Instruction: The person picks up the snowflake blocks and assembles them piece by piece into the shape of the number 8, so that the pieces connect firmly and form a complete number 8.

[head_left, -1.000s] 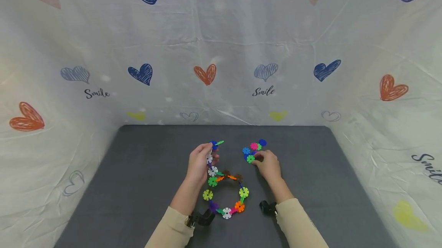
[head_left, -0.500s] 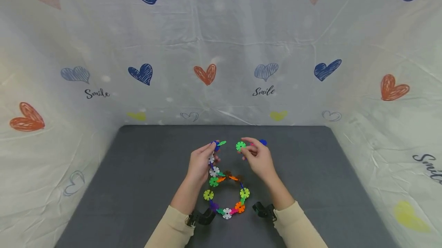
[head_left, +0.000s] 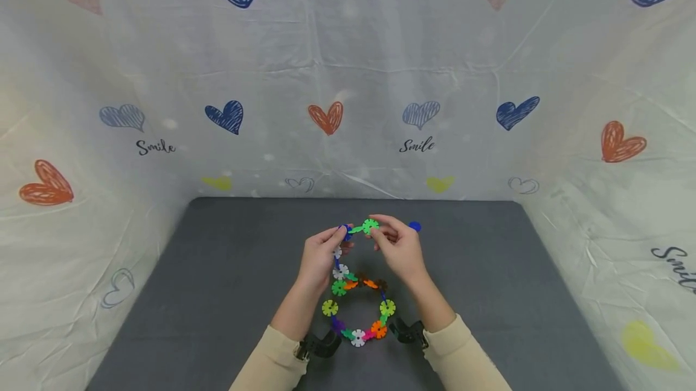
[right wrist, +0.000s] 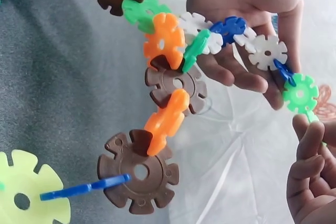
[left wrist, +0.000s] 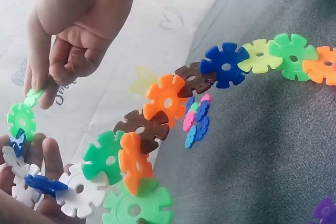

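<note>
Notched plastic snowflake discs are linked into a chain with a ring, where a yellow disc (head_left: 329, 307), a white disc (head_left: 357, 338) and an orange disc (head_left: 379, 329) show. My left hand (head_left: 318, 258) holds the upper tail of the chain by a blue disc, beside white discs (right wrist: 268, 52). A green disc (right wrist: 300, 94) sticks out at the tail's end. My right hand (head_left: 401, 252) pinches another green disc (head_left: 370, 226) against that end one. The two green discs meet edge to edge; how deep their slots sit in each other I cannot tell.
A small pile of loose discs (left wrist: 197, 121), blue, pink and green, lies on the dark grey table (head_left: 244, 258); in the head view only a blue disc (head_left: 415, 226) shows past my right hand. A white cloth with printed hearts (head_left: 326, 118) hangs behind.
My right hand has taken a green disc from the loose pile and moved it left to the chain's end. My left hand has shifted slightly right, still holding the chain.
</note>
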A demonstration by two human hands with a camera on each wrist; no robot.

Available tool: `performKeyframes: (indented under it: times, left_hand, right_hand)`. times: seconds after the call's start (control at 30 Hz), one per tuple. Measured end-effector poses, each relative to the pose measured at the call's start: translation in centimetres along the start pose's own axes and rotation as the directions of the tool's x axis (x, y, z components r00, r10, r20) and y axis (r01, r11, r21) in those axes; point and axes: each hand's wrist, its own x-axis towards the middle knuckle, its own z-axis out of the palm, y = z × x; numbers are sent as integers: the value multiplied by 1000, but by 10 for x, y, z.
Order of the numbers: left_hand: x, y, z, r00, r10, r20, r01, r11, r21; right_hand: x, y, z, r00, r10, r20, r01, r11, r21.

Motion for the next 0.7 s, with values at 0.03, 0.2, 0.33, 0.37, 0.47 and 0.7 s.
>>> performKeyframes:
  times: [0.03,0.2,0.33,0.37,0.47,0.7]
  left_hand:
    - [0,0,0,1000,7,-2,-7,1000,12]
    - [-4,3,1,998,62,-14,-61,996,68]
    - [-8,6,2,992,124,2,-123,987,103]
    - [-9,6,2,991,135,8,-135,985,110]
    - [-10,7,4,988,151,19,-152,982,114]
    - [-12,6,10,995,103,-1,-103,992,72]
  right_hand:
    - [0,-1,0,1000,-8,-3,8,1000,2]
    - [-1,0,-2,998,-60,-4,60,998,18]
    - [-2,2,-3,993,-121,-3,121,992,24]
    - [-2,3,-3,991,-136,-7,136,990,25]
    - [-3,4,-2,987,-157,-33,158,987,41]
    - [-5,8,2,987,-146,-67,151,986,74]
